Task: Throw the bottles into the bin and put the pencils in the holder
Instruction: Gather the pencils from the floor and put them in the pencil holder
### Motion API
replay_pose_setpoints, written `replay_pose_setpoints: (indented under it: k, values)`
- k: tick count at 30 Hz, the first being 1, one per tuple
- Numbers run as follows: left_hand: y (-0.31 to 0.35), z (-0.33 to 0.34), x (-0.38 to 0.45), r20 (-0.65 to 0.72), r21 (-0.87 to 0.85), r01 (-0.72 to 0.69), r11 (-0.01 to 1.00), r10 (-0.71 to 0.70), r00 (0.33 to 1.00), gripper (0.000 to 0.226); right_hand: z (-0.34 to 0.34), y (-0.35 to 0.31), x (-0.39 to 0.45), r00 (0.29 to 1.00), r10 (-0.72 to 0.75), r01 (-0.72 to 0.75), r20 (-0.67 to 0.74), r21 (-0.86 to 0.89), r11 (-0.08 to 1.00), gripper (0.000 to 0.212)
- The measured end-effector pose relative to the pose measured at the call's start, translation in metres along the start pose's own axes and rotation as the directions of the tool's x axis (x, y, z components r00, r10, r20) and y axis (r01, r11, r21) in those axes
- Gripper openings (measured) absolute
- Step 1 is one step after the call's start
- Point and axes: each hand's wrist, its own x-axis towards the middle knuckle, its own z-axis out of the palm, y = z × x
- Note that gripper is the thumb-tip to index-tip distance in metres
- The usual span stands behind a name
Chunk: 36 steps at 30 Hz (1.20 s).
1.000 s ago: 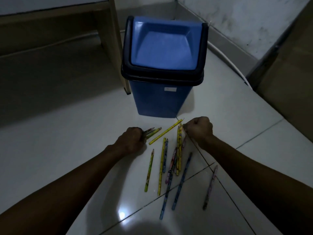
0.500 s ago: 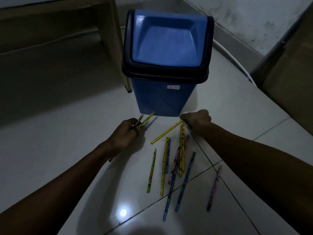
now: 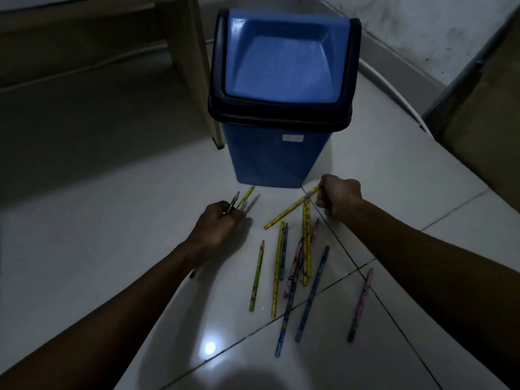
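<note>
A blue bin (image 3: 278, 159) with a dark rim and a shut swing lid stands on the white tiled floor. In front of it lie several loose pencils (image 3: 292, 266), yellow, blue and pink, fanned out. My left hand (image 3: 218, 225) is closed around two pencils (image 3: 242, 199) whose tips stick out toward the bin. My right hand (image 3: 339, 197) pinches the top end of a yellow pencil (image 3: 289, 209) that slants down to the left. No bottles or pencil holder are in view.
A wooden furniture leg (image 3: 197, 68) stands just left of the bin. A single pink pencil (image 3: 360, 305) lies apart at the right. A wall and a dark cabinet (image 3: 484, 114) close the right side. A light reflection glares on the tile near the bottom.
Both hands have shifted forward toward the bin. My left hand has tilted its pencils up, and my right hand has closed on the slanted yellow pencil's end.
</note>
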Motion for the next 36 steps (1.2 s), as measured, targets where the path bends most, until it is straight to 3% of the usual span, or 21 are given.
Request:
replay_pose_setpoints:
  k: [7,12,15,19,23,26,28,31,36]
  values:
    - [-0.017,0.037,-0.024,-0.036,0.300,0.043,0.953,-0.034,0.999,0.033,-0.017,0.010,-0.013,0.982,0.028,-0.095,0.187,0.360,0.928,0.017]
    - [-0.023,0.049,-0.023,-0.063,0.436,0.024,0.900,0.004,0.998,0.035,-0.033,0.018,-0.013,0.976,0.099,-0.189,0.194,0.532,0.826,0.022]
    - [-0.019,0.048,-0.020,-0.013,0.450,0.034,0.892,-0.032,0.999,0.035,-0.040,0.024,-0.012,0.968,0.139,-0.233,0.207,0.555,0.798,0.032]
    - [-0.011,0.043,-0.015,0.062,0.414,-0.017,0.910,-0.010,0.998,0.034,-0.043,0.027,-0.011,0.950,0.162,-0.257,0.266,0.374,0.891,0.029]
    - [-0.004,0.040,-0.015,0.037,0.188,-0.024,0.982,0.018,0.999,0.029,-0.035,0.030,-0.013,0.977,0.044,-0.041,0.210,-0.022,0.999,0.027]
    - [-0.001,0.038,-0.020,0.048,-0.048,0.032,0.998,-0.029,0.998,0.022,-0.023,0.032,-0.009,0.988,-0.102,0.128,0.120,-0.241,0.962,0.021]
    - [0.002,0.036,-0.026,0.035,-0.169,0.069,0.983,-0.064,0.997,0.018,-0.015,0.033,-0.004,0.980,-0.184,0.198,0.072,-0.325,0.925,0.035]
    - [0.006,0.031,-0.033,0.039,-0.287,0.125,0.950,-0.119,0.992,0.020,-0.005,0.035,-0.001,0.973,-0.227,0.227,0.048,-0.409,0.884,0.050]
    - [0.005,0.028,-0.037,0.100,-0.431,0.183,0.883,-0.155,0.983,0.024,0.001,0.035,0.000,0.978,-0.197,0.206,0.066,-0.449,0.869,0.055]
